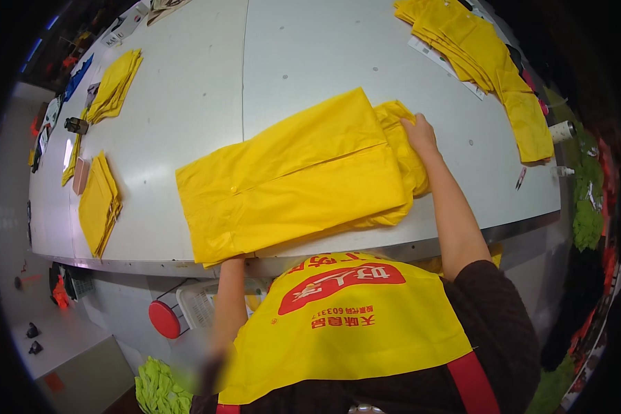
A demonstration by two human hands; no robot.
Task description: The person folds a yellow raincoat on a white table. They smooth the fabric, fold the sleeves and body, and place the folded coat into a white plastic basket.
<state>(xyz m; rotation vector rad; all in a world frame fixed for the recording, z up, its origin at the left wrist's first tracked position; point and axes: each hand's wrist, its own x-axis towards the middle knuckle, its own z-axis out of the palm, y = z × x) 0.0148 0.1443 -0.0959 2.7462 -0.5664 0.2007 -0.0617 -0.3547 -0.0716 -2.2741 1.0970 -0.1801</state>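
Observation:
A folded yellow garment (310,172) with a long placket seam and a small button lies across the white table in front of me. My right hand (419,134) is closed on its bunched far-right end, the fingertips partly tucked into the cloth. My left hand is hidden beneath the garment's near-left corner; only the wrist (233,269) and forearm show, so its fingers cannot be seen.
Stacks of folded yellow cloth (100,203) lie at the table's left, and more yellow pieces (476,55) at the far right. A thread cone (562,132), small snips (521,178) and a clear bottle (563,171) sit near the right edge. Below stand a red stool (164,319) and white basket (196,303).

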